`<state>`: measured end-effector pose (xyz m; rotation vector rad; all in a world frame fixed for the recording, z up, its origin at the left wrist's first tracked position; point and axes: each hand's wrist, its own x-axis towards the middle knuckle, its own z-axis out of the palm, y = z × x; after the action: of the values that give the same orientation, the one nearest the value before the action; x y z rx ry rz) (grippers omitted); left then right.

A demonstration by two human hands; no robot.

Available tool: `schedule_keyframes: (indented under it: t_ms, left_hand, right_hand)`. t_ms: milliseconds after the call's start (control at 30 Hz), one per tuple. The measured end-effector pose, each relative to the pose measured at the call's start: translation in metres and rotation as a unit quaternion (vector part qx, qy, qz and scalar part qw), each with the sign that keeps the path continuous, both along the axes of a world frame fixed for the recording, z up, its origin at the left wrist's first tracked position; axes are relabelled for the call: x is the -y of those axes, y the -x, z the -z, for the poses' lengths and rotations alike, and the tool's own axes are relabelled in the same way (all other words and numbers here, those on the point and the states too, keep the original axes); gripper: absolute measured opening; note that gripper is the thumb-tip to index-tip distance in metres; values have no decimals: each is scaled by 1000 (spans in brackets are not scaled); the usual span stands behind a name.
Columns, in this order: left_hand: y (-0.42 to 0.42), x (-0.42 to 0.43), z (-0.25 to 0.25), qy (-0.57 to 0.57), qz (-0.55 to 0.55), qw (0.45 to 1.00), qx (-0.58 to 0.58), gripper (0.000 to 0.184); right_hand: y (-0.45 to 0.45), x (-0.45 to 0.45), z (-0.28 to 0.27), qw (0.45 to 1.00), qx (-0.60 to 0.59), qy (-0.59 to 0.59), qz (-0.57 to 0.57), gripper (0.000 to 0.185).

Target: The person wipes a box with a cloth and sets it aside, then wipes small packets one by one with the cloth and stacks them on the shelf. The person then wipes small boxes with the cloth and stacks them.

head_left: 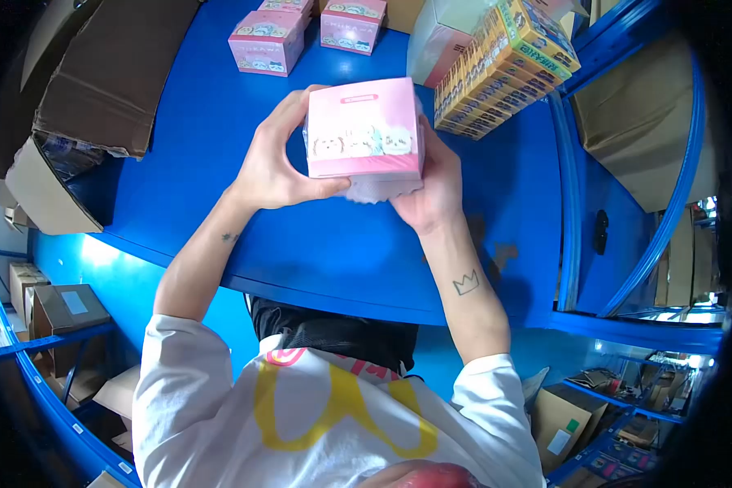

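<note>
A pink box (366,130) with cartoon animal faces is held up over the blue table (317,252), between my two hands. My left hand (276,163) grips its left side, thumb along the lower edge. On the right side, my right hand (437,179) supports it, with most of its fingers hidden behind the box. Crinkled clear plastic (378,190) hangs beneath the box's near edge. Similar pink boxes stand at the back of the table, one (266,41) to the left and another (352,26) to its right.
Yellow patterned boxes (504,73) are stacked at the back right, beside a plastic-wrapped white carton (443,41). An open brown carton (98,81) occupies the left side. A blue metal frame (626,321) borders the right. Shelves with cardboard boxes (65,317) stand below left.
</note>
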<state>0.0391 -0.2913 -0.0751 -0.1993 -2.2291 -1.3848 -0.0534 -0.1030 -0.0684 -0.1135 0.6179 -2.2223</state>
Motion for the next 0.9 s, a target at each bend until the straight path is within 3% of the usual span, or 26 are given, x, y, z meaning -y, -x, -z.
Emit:
schedule_keyframes:
  t_ms: [167,300,500,567,633,667,800,900]
  left_hand:
    - [4,4,4,74,0,995,-64,86]
    - [11,2,23,-160,-25,986,-48,94]
    - [7,-14,16,-315,12,947,-53,111]
    - [5,-18,17,-211,-27,977,-25,116]
    - [2,-18,19,-103,-67,992,3,121]
    - [1,-16,19,-102,-66,993,5,121]
    - [1,5,13,-83,36,995,-34,122]
    - [-5,3,8,-53,70,996,-26,124]
  right_hand:
    - [16,-7,17,995,-42,-75,58,33]
    - [18,-4,18,982,-104,-96,128,31]
    - [-5,4,5,942,-202,-207,169,35]
    - [-17,9,8,863,-395,-212,233,38]
    - [-24,11,10,745,-569,-207,282,41]
    - [-23,10,7,746,-567,-207,283,41]
    - [-16,-1,-13,796,-578,-141,109,40]
    - [-14,1,-6,845,-502,-153,97,40]
